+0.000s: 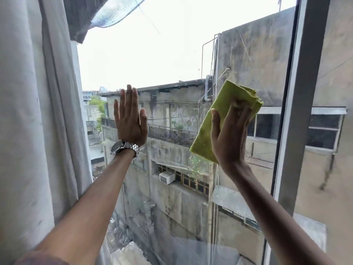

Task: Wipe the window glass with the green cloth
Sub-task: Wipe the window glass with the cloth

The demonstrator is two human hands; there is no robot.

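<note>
The window glass (172, 60) fills the middle of the view, with grey buildings and pale sky behind it. My right hand (229, 136) presses a folded green cloth (225, 104) flat against the pane at the right, fingers straight and spread over it. The cloth sticks out above and to the left of the hand. My left hand (130, 119) lies flat on the glass to the left, fingers straight and pointing up, holding nothing. A metal wristwatch (124, 147) sits on that wrist.
A pale curtain (38, 111) hangs along the left edge of the pane. A grey vertical window frame (303, 92) bounds the pane on the right, with another pane beyond it.
</note>
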